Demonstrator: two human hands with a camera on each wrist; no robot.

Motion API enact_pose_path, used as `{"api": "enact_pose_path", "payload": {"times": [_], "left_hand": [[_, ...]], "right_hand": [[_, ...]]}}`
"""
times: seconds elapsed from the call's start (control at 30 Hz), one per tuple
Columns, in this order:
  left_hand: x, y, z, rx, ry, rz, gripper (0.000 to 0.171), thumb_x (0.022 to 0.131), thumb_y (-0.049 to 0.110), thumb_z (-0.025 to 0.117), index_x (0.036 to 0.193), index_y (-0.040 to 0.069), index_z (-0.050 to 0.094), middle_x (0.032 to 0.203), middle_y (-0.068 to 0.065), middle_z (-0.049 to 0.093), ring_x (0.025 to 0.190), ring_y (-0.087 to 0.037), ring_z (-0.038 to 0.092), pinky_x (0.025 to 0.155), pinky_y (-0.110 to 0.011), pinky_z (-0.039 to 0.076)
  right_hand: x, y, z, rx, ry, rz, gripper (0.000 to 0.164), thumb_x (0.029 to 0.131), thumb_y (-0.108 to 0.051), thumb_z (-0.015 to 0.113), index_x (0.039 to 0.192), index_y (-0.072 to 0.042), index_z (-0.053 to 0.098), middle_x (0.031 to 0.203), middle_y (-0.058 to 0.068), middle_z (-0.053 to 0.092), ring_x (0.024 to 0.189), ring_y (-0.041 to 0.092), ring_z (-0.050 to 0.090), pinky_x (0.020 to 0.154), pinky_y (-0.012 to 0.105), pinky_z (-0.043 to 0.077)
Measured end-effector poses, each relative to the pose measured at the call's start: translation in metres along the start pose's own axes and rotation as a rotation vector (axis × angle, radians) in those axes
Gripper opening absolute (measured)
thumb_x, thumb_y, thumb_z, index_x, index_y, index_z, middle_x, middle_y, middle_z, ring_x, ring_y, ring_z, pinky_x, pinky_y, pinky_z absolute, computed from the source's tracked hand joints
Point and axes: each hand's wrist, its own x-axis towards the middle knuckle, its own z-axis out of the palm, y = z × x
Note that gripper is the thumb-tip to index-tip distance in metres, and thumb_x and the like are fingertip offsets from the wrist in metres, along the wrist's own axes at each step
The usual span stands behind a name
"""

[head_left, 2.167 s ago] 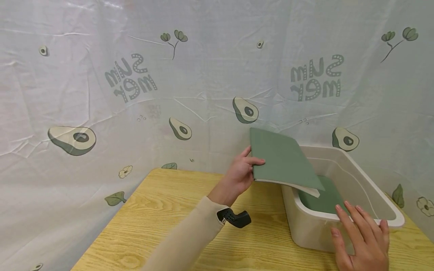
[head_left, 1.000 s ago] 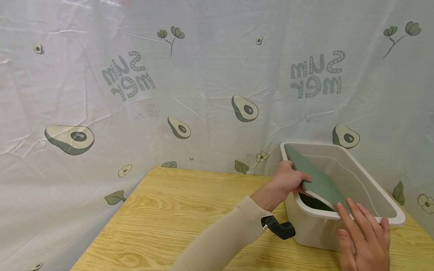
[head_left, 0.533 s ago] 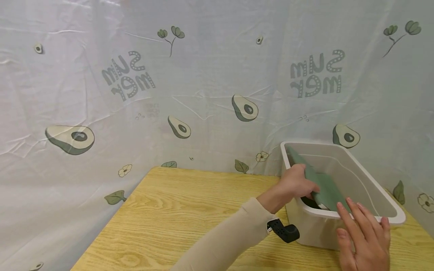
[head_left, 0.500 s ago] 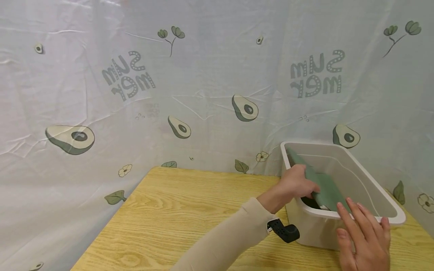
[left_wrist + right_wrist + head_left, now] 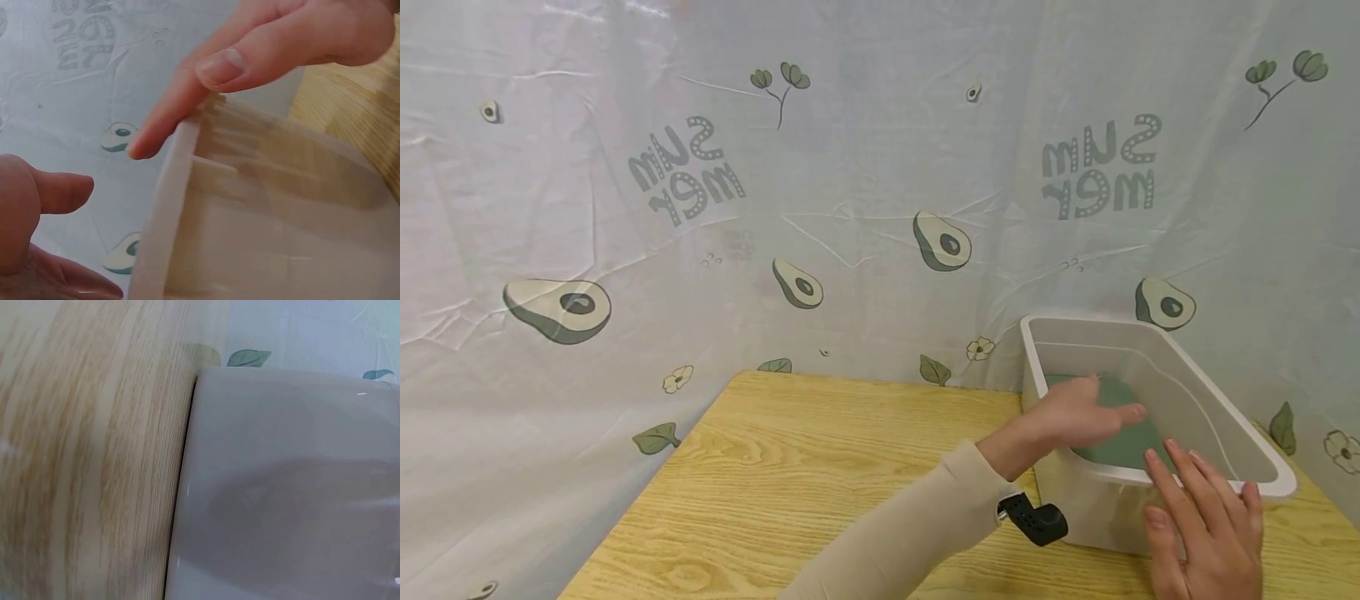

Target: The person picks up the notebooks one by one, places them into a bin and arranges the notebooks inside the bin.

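Observation:
A green notebook (image 5: 1131, 442) lies low inside a beige plastic bin (image 5: 1217, 392) on the right of the table; part of it is hidden behind my left hand. That left hand (image 5: 1078, 412) hovers over the bin's left side with thumb and fingers extended and nothing held. In the left wrist view, my left hand (image 5: 44, 231) appears above the bin's rim (image 5: 167, 194), apart from it. My right hand (image 5: 1210, 517) rests with straight fingers on the near rim, its thumb down by the front wall. The right wrist view shows the bin's smooth outer wall (image 5: 281, 487).
A wood-grain table (image 5: 820, 475) stretches left of the bin. Behind it hangs a pale curtain (image 5: 865, 167) printed with avocados and leaves. A black wrist mount (image 5: 1033, 518) sticks out under my left sleeve.
My left hand carried the green notebook rightward into the bin, lowered it and let go; its fingers have straightened. My right hand has stayed on the near rim.

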Motion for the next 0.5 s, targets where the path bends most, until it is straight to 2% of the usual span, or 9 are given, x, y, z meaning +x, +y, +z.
{"api": "enact_pose_path", "payload": {"times": [0.17,0.27,0.4,0.5], "left_hand": [[-0.004,-0.002,0.001,0.093,-0.013,0.083,0.079,0.104,0.056,0.061,0.168,0.019,0.034,0.169,0.005,0.041,0.155,-0.01,0.041,0.119,-0.026,0.044],[-0.008,-0.005,0.0,0.18,0.0,0.167,0.079,0.105,0.057,0.057,0.169,0.017,0.031,0.172,0.003,0.035,0.159,-0.012,0.034,0.123,-0.026,0.039],[-0.015,-0.012,-0.002,0.347,0.075,0.265,0.073,0.107,0.058,0.051,0.168,0.02,0.035,0.171,0.002,0.037,0.161,-0.015,0.033,0.125,-0.028,0.037],[-0.022,-0.02,-0.005,0.465,0.153,0.279,0.068,0.108,0.061,0.047,0.166,0.026,0.039,0.171,-0.001,0.038,0.161,-0.021,0.033,0.127,-0.033,0.036]], "right_hand": [[-0.002,0.0,0.0,-0.004,-0.007,0.014,0.048,0.11,-0.039,0.053,0.126,-0.001,0.077,0.136,0.017,0.073,0.141,0.021,0.06,0.129,0.051,0.023],[-0.002,-0.001,0.001,0.0,-0.007,0.011,0.048,0.11,-0.039,0.053,0.126,-0.001,0.077,0.136,0.017,0.073,0.141,0.02,0.059,0.13,0.051,0.022],[0.0,-0.003,0.001,0.003,0.003,0.0,0.047,0.11,-0.039,0.054,0.125,-0.001,0.077,0.135,0.016,0.073,0.14,0.021,0.06,0.13,0.051,0.022],[0.001,-0.004,0.0,-0.003,0.002,0.006,0.047,0.109,-0.039,0.055,0.124,-0.001,0.078,0.135,0.015,0.074,0.14,0.019,0.06,0.13,0.05,0.022]]}}
